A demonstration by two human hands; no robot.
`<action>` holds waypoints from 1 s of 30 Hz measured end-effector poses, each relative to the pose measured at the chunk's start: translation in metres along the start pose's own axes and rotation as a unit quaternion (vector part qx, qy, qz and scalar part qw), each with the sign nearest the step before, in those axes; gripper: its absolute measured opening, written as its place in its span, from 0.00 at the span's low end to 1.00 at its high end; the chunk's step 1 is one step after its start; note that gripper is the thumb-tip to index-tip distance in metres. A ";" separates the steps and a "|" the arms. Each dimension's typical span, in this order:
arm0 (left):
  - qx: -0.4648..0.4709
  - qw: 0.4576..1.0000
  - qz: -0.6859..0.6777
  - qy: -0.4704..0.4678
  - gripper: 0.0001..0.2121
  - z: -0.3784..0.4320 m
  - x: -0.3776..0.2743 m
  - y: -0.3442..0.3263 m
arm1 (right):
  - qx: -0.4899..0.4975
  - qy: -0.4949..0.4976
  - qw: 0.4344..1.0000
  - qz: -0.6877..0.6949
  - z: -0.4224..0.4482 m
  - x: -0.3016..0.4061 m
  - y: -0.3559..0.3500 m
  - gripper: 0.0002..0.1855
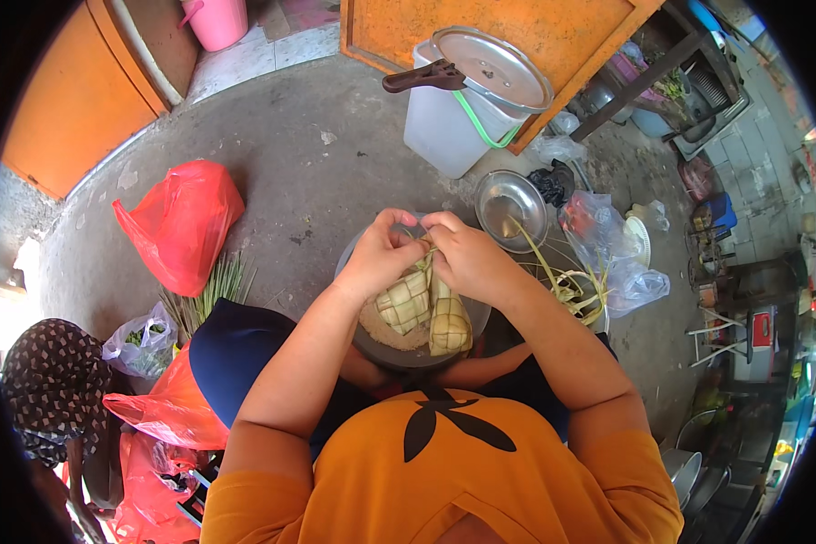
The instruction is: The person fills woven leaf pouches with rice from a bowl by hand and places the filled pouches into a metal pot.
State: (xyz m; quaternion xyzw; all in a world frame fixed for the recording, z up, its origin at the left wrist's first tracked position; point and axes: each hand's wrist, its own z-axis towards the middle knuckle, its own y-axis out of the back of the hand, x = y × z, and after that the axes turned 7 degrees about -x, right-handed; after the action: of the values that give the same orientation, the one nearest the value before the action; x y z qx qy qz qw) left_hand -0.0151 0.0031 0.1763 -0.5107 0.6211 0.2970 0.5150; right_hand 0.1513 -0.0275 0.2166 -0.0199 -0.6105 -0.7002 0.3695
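Two woven palm-leaf pouches hang close together over a round basin [481,319] in front of me. The left pouch [405,304] is pale green; the right pouch [450,326] is narrower at its top and more yellow. Rice-like grains [389,336] lie in the basin beneath them. My left hand [386,248] pinches the leaf strips at the pouches' tops from the left. Opposite it, my right hand [464,257] grips the same bunch of strips, its fingertips almost meeting the left ones. Fingers hide part of the strips.
A metal bowl [511,209] and loose palm strips [574,289] lie to the right. Behind stands a white bucket [442,129] topped by a pan lid [493,68]. Red plastic bags [183,224] and a bundle of leaf sticks [224,285] lie left. Another person [58,387] is at lower left.
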 end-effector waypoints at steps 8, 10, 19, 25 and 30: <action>-0.016 0.971 0.193 -0.141 0.18 0.002 0.005 -0.005 | -0.076 -0.043 0.995 0.056 -0.003 0.002 0.000 0.05; 0.013 0.981 0.139 -0.137 0.18 0.005 0.006 -0.007 | -0.099 -0.077 0.982 0.143 -0.009 -0.015 -0.005 0.05; -0.001 0.994 -0.096 0.055 0.16 -0.001 -0.003 -0.002 | -0.054 0.009 0.998 -0.008 -0.010 -0.017 -0.014 0.11; -0.001 0.987 0.148 -0.057 0.11 0.005 -0.001 0.004 | -0.170 -0.166 0.949 0.206 -0.015 -0.014 -0.001 0.08; 0.086 0.954 0.039 -0.286 0.14 0.008 0.008 0.005 | -0.228 -0.285 0.740 0.565 -0.018 -0.012 0.018 0.09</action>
State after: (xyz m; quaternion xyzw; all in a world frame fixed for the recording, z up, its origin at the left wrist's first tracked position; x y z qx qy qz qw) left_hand -0.0171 0.0093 0.1658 -0.3338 0.4900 0.3958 0.7013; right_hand 0.1774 -0.0369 0.2215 -0.6436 -0.3858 -0.4432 0.4905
